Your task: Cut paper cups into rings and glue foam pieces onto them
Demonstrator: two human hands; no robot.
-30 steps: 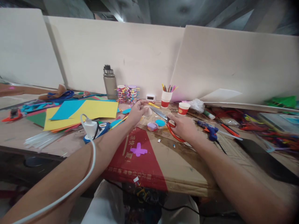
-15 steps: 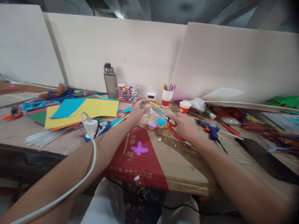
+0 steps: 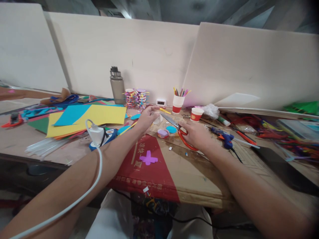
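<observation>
Small white paper cup (image 3: 157, 118) – pinched in the left hand (image 3: 147, 117) above the cardboard sheet (image 3: 189, 172) – meets red-handled steel scissors (image 3: 177, 130), gripped by the right hand (image 3: 195, 134), blades angled to cut.

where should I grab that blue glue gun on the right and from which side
Probably by the blue glue gun's handle, coming from above on the near side. It lies flat to the right of the right hand, its nozzle end pointing left and up and a black cord trailing toward you.
</observation>
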